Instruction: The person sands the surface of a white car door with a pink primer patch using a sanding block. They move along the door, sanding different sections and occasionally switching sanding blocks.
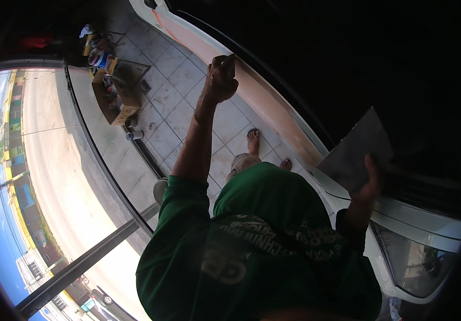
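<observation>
My left hand is closed around a small dark grey, flat-edged piece; its exact kind does not show. That hand is raised beside the long pinkish-beige and white car body panel. On the right, my right hand grips a grey sheet of sandpaper by its near edge, thumb on top. One long edge of the sheet looks ragged, as if torn. The sheet overlaps the pale edge of the car body, with the dark opening behind it.
A cardboard box with mixed items stands at the far left on the tiled floor, near a small can. Glass panes in a dark frame run along the left. A car window is at lower right.
</observation>
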{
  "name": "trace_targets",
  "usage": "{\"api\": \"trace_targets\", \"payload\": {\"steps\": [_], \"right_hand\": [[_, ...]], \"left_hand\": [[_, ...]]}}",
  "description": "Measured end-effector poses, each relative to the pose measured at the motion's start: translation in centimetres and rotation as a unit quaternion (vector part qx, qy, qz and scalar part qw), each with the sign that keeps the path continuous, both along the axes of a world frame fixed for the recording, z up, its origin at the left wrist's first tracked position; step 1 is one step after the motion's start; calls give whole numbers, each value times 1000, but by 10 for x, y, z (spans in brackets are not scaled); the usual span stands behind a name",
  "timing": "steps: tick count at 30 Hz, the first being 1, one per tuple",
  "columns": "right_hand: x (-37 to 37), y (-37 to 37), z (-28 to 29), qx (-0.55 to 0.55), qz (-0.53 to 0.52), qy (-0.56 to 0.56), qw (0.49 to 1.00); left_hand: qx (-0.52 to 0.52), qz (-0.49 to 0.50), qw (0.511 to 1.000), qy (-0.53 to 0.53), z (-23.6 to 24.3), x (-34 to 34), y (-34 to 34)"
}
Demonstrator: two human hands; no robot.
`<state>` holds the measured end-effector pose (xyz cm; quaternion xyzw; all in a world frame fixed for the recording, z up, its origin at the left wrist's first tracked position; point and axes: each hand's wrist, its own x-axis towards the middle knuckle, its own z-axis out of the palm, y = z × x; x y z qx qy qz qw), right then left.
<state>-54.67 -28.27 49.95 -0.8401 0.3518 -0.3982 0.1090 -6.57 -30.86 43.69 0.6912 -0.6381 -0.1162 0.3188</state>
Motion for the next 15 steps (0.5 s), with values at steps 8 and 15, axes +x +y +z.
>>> {"api": "trace_targets", "payload": {"steps": [8, 15], "right_hand": [[3, -6, 6, 132, -8, -114, 985], [36, 1, 38, 471, -52, -427, 770]], "left_hand": [[51, 19, 997, -60, 8, -16, 15], [74, 39, 989, -121, 8, 9, -3]]}}
